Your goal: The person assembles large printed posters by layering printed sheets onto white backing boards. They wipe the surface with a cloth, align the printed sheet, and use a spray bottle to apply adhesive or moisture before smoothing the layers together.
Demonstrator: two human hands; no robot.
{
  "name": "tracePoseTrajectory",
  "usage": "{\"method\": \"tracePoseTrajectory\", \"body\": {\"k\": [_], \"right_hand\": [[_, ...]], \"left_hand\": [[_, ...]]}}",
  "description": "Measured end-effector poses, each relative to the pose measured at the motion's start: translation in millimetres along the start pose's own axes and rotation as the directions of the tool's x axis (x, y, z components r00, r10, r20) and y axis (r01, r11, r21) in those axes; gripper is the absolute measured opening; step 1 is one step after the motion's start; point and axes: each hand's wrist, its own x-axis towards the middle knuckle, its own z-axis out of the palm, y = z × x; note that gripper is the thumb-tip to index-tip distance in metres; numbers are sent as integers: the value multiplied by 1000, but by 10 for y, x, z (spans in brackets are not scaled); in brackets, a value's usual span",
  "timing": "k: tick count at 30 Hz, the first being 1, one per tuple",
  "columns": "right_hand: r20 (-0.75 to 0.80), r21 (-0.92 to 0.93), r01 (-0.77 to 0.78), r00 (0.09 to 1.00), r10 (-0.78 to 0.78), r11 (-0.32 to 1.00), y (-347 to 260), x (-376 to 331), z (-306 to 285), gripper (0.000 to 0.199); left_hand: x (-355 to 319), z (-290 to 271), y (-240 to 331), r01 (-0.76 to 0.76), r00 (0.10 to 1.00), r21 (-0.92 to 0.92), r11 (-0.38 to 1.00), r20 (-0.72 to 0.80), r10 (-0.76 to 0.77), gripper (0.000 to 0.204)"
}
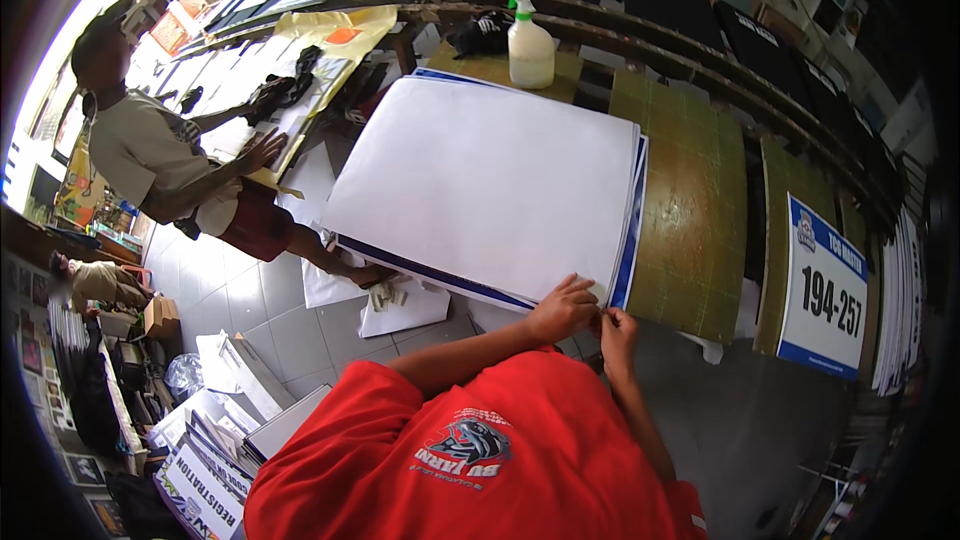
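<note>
A stack of large white sheets (pixel 480 180) with blue edges showing beneath lies before me. My left hand (pixel 564 310) rests on its near right corner, fingers apart on the top sheet. Beside it, my right hand (pixel 618 330) is closed in a pinch at that corner, its fingertips almost touching the left ones. The pinched edge is small and partly covered by the fingers. Just beyond the stack's far edge stands a spray bottle (pixel 531 48) with a green and white head.
Olive-brown boards (pixel 690 210) lie right of the stack, then a blue-edged printed board (pixel 824 290). Black shirts (pixel 665 2) lie on racks behind. At left, another person (pixel 170 155) works at a table. Papers (pixel 405 305) lie on the tiled floor; boards (pixel 215 440) pile at lower left.
</note>
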Motion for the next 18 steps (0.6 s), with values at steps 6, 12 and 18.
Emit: {"method": "tracePoseTrajectory", "body": {"k": [6,12,18], "right_hand": [[16,-17,-16,1000,16,1000,-4,30,-12,13],[38,35,-51,998,50,998,-38,12,-28,11],[55,-35,-11,998,13,999,39,54,-37,13]], "left_hand": [[17,12,28,35,999,-8,999,-19,-35,13],[32,3,41,44,999,-31,999,0,-44,13],[1,10,-16,19,999,-34,999,-35,-20,14]]}}
